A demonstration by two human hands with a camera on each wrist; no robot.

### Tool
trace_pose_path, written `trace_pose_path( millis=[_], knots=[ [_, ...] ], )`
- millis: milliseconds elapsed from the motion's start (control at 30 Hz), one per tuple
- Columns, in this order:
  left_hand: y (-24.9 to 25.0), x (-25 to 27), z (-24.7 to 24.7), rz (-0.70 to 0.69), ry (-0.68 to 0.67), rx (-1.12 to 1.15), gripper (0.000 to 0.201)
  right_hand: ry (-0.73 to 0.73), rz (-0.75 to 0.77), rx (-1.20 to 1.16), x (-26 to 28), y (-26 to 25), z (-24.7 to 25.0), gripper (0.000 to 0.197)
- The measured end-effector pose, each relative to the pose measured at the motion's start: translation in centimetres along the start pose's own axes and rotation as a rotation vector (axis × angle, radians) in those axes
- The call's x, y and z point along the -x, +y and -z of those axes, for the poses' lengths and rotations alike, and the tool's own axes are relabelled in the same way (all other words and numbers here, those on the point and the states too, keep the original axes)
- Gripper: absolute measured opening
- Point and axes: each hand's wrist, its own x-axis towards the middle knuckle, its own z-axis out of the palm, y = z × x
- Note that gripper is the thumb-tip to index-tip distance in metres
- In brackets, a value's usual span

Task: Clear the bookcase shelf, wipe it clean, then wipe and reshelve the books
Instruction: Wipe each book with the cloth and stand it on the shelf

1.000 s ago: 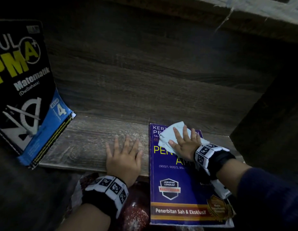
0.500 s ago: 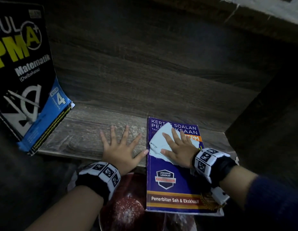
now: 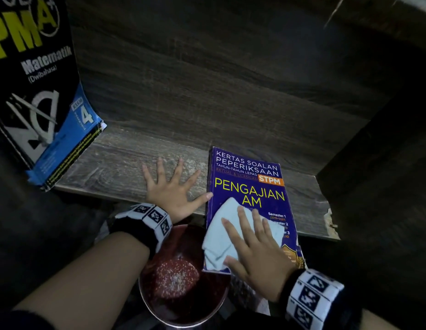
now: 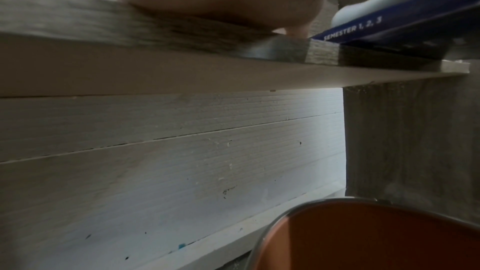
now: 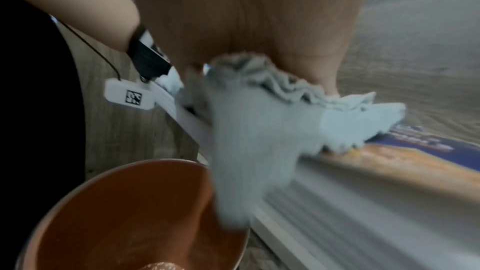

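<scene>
Head view gives me the purple "Pengajian Am" exam book [image 3: 248, 186] lying flat on the wooden shelf [image 3: 126, 167], its near end overhanging the front edge. My right hand [image 3: 257, 253] lies flat on its cover with fingers straight and spread, pressing a pale cloth [image 3: 221, 232] against the lower half of the book; nothing is curled round it. From the right wrist camera the cloth [image 5: 259, 130] bunches under the palm and droops over the book's near edge. Just left of that hand, my left hand [image 3: 173, 189] is splayed open, palm down on the bare shelf, thumb tip touching the book's spine edge. Below both wrists sits a round red bowl [image 3: 181, 277]. Far left of the left hand, a black "Matematik" workbook [image 3: 40, 91] stands leaning at the shelf's end.
</scene>
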Motion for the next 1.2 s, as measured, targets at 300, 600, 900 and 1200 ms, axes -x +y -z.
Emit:
trace_pose_path(
  millis=[300, 600, 900, 1200],
  knots=[
    [-0.2, -0.1, 0.2, -0.013, -0.028, -0.012, 0.087, -0.186, -0.046, -0.034, 0.8, 8.7, 0.2, 0.088],
    [-0.3, 0.1, -0.3, -0.040, 0.060, -0.008, 0.081, -0.251, -0.246, -0.107, -11.2, 12.3, 3.2, 0.068],
    [-0.3, 0.2, -0.9, -0.046, 0.136, -0.011, 0.078, -0.210, -0.187, -0.207, -15.6, 6.3, 6.5, 0.069],
    [-0.1, 0.2, -0.7, -0.034, 0.170, 0.071, 0.074, -0.146, 0.033, -0.332, -8.0, 2.4, 3.1, 0.070]
  ],
)
